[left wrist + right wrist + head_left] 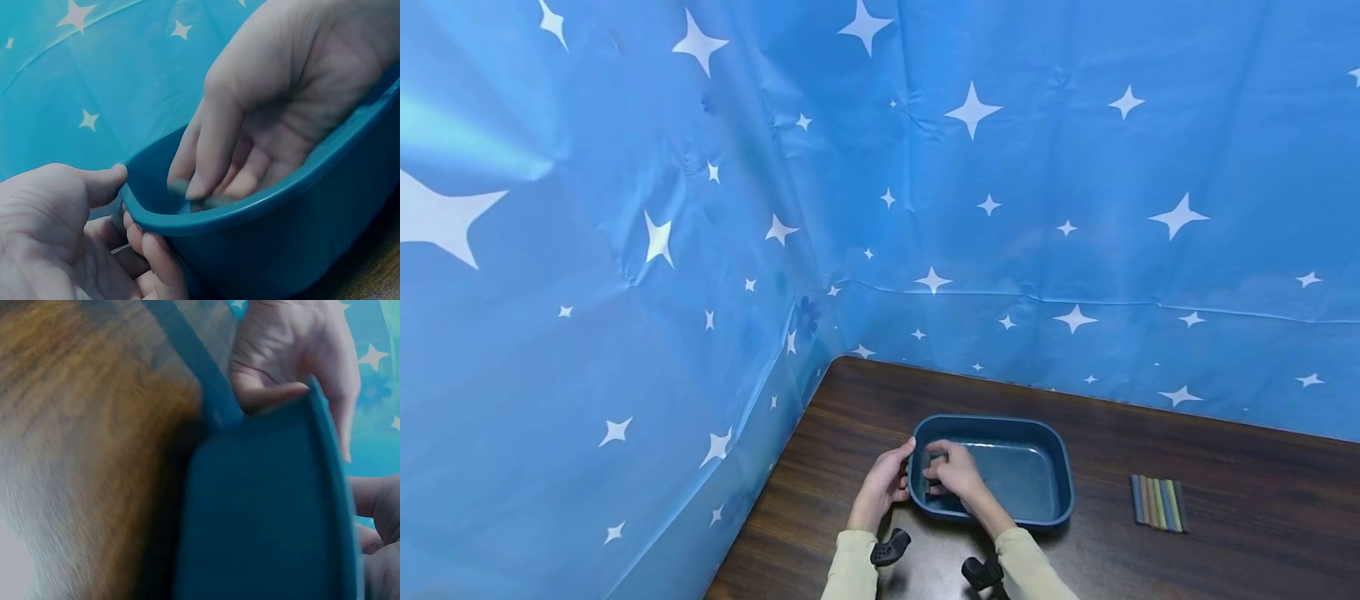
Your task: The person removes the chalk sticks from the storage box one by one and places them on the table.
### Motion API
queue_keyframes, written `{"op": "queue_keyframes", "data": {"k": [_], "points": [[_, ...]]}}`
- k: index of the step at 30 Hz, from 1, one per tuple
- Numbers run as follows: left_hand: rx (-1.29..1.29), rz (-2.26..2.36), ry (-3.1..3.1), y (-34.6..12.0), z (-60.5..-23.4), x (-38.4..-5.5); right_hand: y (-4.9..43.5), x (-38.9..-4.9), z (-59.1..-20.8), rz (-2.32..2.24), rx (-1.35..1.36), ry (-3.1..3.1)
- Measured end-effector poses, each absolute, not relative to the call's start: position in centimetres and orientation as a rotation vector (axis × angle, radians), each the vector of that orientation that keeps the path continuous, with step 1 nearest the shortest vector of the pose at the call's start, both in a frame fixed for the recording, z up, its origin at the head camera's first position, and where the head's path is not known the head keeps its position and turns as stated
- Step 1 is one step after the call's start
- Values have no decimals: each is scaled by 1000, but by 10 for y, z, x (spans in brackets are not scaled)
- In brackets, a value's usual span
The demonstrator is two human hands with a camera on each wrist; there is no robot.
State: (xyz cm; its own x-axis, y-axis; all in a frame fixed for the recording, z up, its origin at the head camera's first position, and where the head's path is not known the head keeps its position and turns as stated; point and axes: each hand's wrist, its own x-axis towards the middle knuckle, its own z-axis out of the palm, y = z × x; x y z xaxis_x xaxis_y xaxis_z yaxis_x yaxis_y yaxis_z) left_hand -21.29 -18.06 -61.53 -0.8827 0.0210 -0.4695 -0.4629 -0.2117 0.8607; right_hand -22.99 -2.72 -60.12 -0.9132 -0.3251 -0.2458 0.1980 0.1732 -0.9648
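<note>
A dark blue rectangular tub [1056, 450] stands on the table. My left hand [883, 483] holds its left end, the thumb on the rim and the other fingers against the outer wall in the left wrist view. Inside the tub's left end is my right hand [953, 471], pointing down with bent fingers. Between its thumb and fingers it pinches a short dark green stick [219, 201], blurred and partly covered by the fingers. In the right wrist view the tub wall [262, 506] hides most of the right hand.
To the right of the tub, a row of several thin coloured sticks [1159, 503] lies side by side on the dark wooden table [1247, 500]. Blue star-patterned sheeting [1037, 167] rises behind and to the left. Black devices [891, 547] sit at both wrists.
</note>
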Motion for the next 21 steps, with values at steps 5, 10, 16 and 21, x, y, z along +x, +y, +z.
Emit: {"op": "queue_keyframes", "data": {"k": [5,10,16,21], "points": [[-529,2161,1728,-180,-617,-213,-9,-234,-590,-1808,-130,2090],[-526,2162,1738,-180,-617,-213,12,-238,-579,-1831,-131,2124],[-527,2160,1746,-180,-617,-213,41,-241,-569,-1836,-131,2158],[-530,2151,1751,-181,-616,-212,72,-245,-563,-1844,-132,2172]]}}
